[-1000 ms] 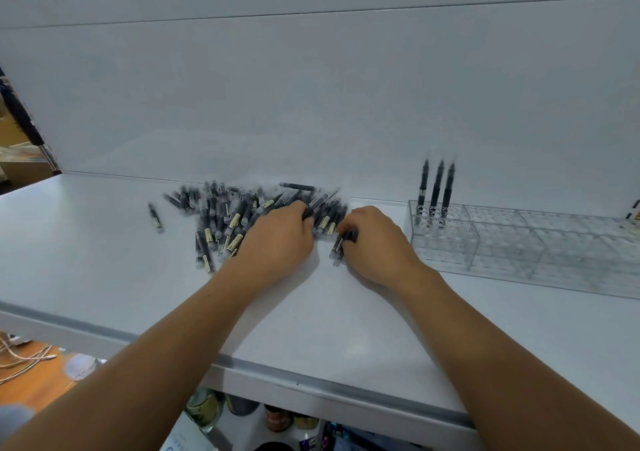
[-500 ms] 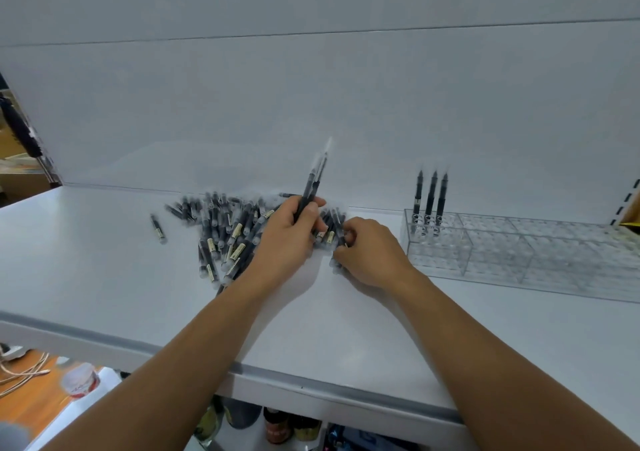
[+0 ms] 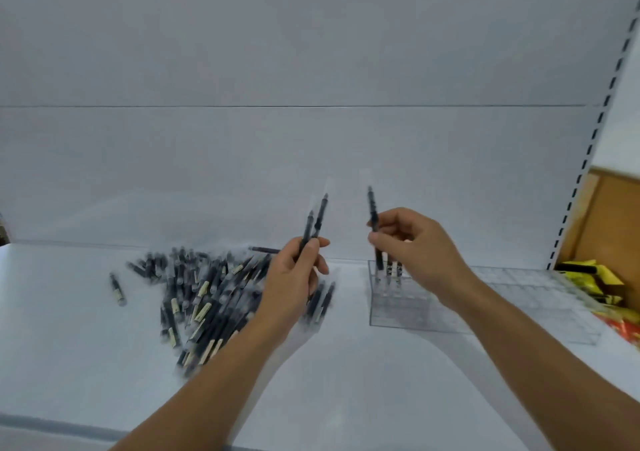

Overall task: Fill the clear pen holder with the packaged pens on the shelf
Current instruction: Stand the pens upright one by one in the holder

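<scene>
Black packaged pens (image 3: 207, 288) lie heaped on the white shelf (image 3: 86, 364), left of the clear pen holder (image 3: 398, 308). The left hand (image 3: 294, 277) curls its fingers round two pens (image 3: 313, 223) held upright above the heap. The right hand (image 3: 420, 246) pinches a single pen (image 3: 374, 222) between thumb and fingertips, upright over the holder's left end.

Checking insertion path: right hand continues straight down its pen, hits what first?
Its pen would probably meet the clear pen holder at its left end, beside the standing pens; depth unclear.
</scene>
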